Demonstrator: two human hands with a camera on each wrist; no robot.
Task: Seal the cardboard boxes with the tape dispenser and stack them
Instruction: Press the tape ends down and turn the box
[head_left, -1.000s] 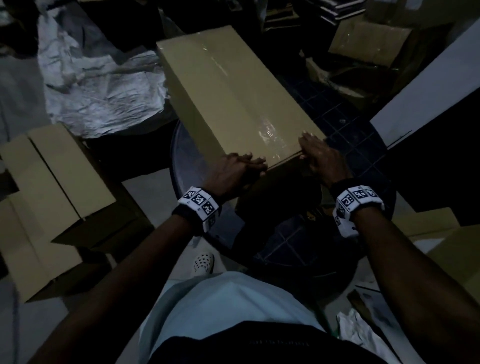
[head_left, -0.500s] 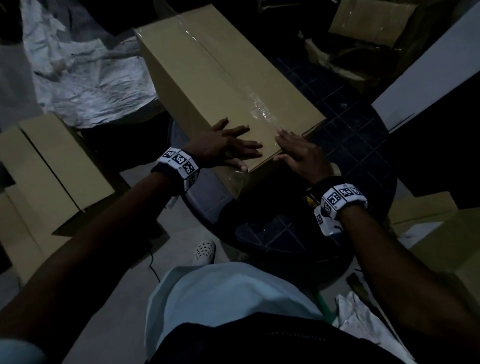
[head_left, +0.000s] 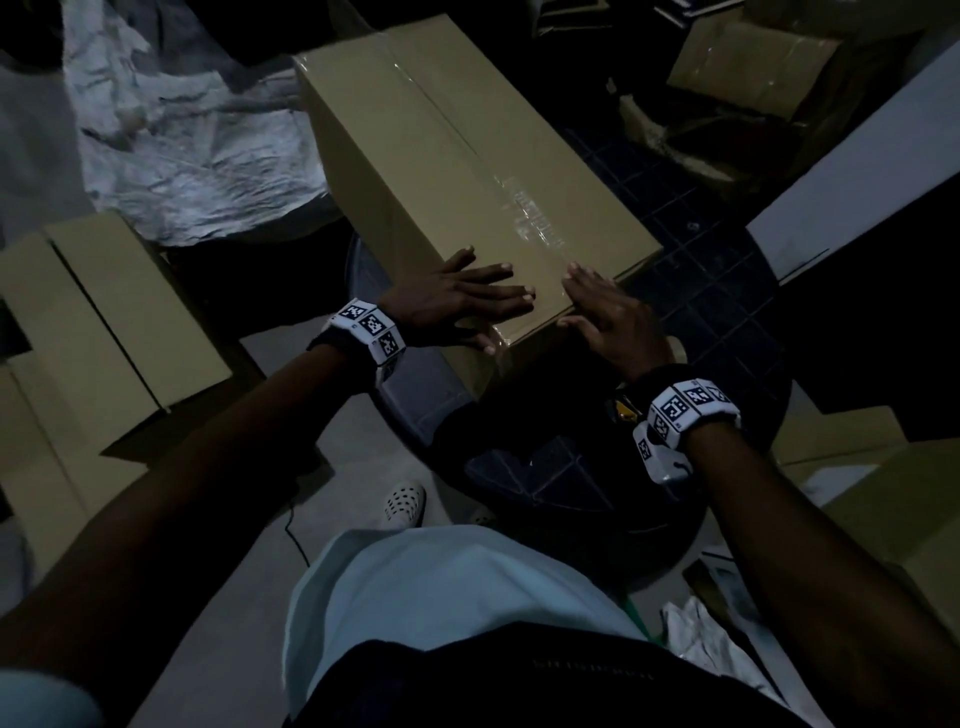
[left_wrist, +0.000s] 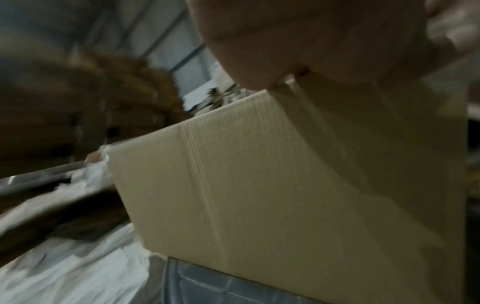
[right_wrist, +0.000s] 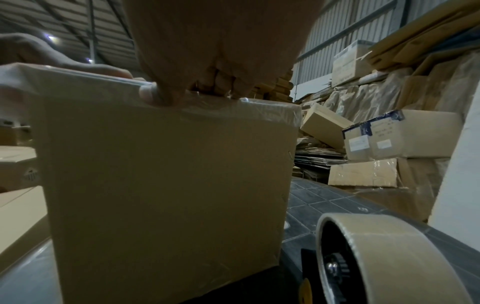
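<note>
A long brown cardboard box (head_left: 457, 171) lies on a round dark table (head_left: 691, 291), with clear tape along its top seam and over its near end. My left hand (head_left: 467, 301) lies flat on the near left part of the top, fingers spread. My right hand (head_left: 602, 306) presses flat on the near top edge, fingers straight. In the right wrist view the box's end face (right_wrist: 166, 176) fills the middle, and the tape dispenser (right_wrist: 376, 257) with its tape roll sits on the table just right of it. The left wrist view shows the box's side (left_wrist: 246, 185), blurred.
Flattened cardboard boxes (head_left: 88, 332) lie on the floor at the left, crumpled white paper (head_left: 192, 150) behind them. More cartons (head_left: 753, 67) are piled at the far right, and a white board (head_left: 857, 171) leans by the table. My shoe (head_left: 405, 501) stands near the table's foot.
My left hand went from curled over the box's near edge to lying flat with spread fingers on its top. My right hand stays pressed at the near edge. The view shifted slightly.
</note>
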